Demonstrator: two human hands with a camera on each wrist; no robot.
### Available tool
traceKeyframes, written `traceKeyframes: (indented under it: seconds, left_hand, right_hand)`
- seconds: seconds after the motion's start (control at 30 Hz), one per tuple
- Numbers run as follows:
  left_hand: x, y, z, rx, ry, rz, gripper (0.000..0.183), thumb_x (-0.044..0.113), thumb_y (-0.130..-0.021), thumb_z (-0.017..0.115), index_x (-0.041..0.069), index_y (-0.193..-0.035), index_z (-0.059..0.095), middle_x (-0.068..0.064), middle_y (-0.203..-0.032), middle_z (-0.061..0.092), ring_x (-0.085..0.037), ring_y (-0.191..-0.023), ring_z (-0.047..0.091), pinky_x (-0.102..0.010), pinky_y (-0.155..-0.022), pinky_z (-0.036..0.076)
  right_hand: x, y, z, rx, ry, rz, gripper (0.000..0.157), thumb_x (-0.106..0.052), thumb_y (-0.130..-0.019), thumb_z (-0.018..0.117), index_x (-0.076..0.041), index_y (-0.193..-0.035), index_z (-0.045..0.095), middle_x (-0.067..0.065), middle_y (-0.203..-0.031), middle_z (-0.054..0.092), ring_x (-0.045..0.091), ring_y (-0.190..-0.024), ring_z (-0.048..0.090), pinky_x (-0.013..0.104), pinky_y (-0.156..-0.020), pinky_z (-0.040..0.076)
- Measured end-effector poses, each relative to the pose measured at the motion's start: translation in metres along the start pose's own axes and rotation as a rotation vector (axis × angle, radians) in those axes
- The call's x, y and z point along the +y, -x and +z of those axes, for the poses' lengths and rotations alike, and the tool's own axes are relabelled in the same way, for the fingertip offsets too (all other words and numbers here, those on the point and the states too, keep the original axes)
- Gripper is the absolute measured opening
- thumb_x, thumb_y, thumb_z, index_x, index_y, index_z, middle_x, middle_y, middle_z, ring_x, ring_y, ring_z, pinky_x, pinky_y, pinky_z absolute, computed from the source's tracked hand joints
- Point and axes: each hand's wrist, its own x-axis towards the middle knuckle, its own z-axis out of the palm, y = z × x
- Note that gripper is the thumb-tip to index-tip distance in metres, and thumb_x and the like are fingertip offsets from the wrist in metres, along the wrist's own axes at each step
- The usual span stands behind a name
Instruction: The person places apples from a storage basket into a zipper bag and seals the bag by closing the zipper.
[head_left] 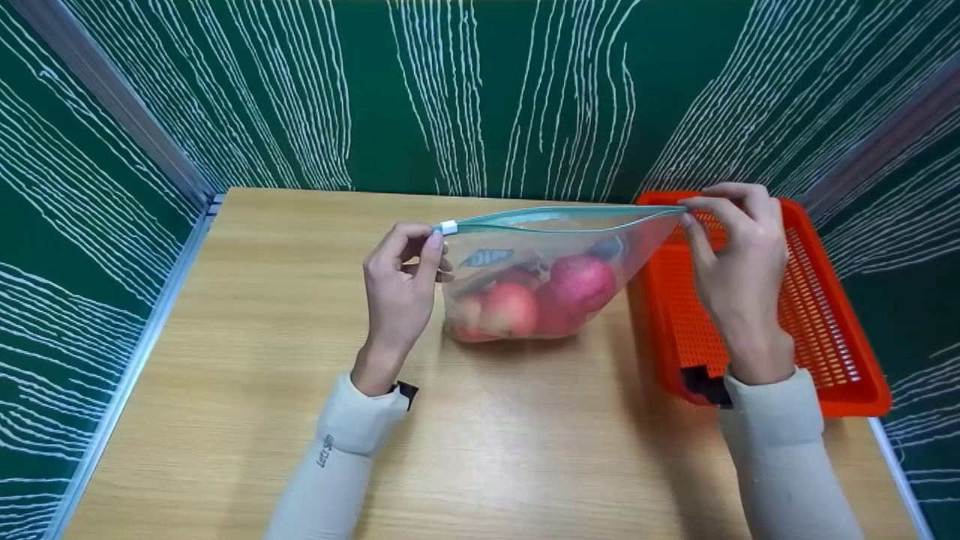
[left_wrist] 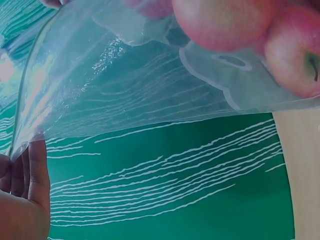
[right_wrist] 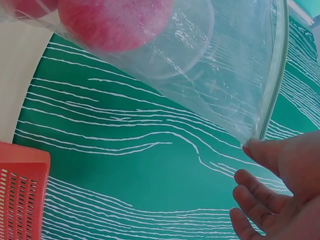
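Observation:
Between the two hands a clear zip bag hangs with its green-edged mouth stretched sideways and a slight gap along it. Several red apples lie at its bottom, which is at or just above the table. My left hand pinches the bag's left top corner, beside the white slider. At the opposite corner, my right hand grips the edge between thumb and fingertips. In the right wrist view, that hand's other fingers are loosely bent off the plastic. The left wrist view shows apples through the film.
An orange slotted basket stands at the table's right, under and beside the right hand. The wooden table meets green walls with white wavy lines at the back and sides. Metal posts rise at the corners.

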Motion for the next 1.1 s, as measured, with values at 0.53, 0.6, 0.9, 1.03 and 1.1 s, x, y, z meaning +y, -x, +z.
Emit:
traceKeyframes:
  seconds: [0.53,0.6,0.9,1.03,1.1]
  left_hand:
    - [0.001,0.001,0.006,0.042,0.067,-0.031,0.010,0.000,-0.104,0.061,-0.009,-0.103,0.065,-0.016,-0.085,0.067,-0.016,-0.069,0.069,-0.033,-0.057,0.064]
    - [0.002,0.001,0.007,0.044,0.076,-0.035,0.010,0.000,-0.104,0.061,-0.009,-0.103,0.065,-0.016,-0.086,0.067,-0.016,-0.069,0.069,-0.033,-0.057,0.064]
    - [0.003,0.002,0.009,0.061,0.077,-0.045,0.009,0.000,-0.104,0.061,-0.007,-0.103,0.065,-0.015,-0.086,0.066,-0.017,-0.068,0.068,-0.032,-0.056,0.063]
    - [0.005,0.003,0.010,0.067,0.081,-0.060,0.008,-0.001,-0.104,0.060,-0.007,-0.103,0.064,-0.016,-0.089,0.065,-0.017,-0.069,0.068,-0.032,-0.056,0.063]
    - [0.005,0.004,0.011,0.069,0.082,-0.067,0.008,0.000,-0.104,0.060,-0.007,-0.102,0.064,-0.016,-0.089,0.065,-0.017,-0.069,0.069,-0.032,-0.056,0.063]
  right_hand:
    - [-0.003,0.008,0.000,0.024,-0.011,0.021,0.023,-0.012,-0.098,0.075,-0.003,-0.120,0.079,0.017,-0.134,0.064,0.029,-0.123,0.053,0.041,-0.102,0.047]
    - [-0.004,0.009,-0.001,0.025,-0.018,0.022,0.024,-0.012,-0.098,0.075,-0.003,-0.120,0.079,0.017,-0.134,0.064,0.028,-0.123,0.053,0.041,-0.103,0.047]
    - [-0.018,0.017,-0.003,0.028,0.003,-0.024,0.026,-0.001,-0.097,0.070,-0.005,-0.121,0.079,0.016,-0.136,0.063,0.026,-0.125,0.053,0.039,-0.100,0.053]
    - [-0.034,0.021,-0.002,0.038,0.002,-0.075,0.031,0.005,-0.094,0.070,-0.004,-0.122,0.078,0.017,-0.136,0.063,0.029,-0.126,0.053,0.037,-0.097,0.050]
    - [-0.046,0.024,0.001,0.039,-0.003,-0.118,0.030,0.005,-0.093,0.070,-0.003,-0.121,0.078,0.019,-0.135,0.063,0.032,-0.125,0.054,0.039,-0.096,0.049]
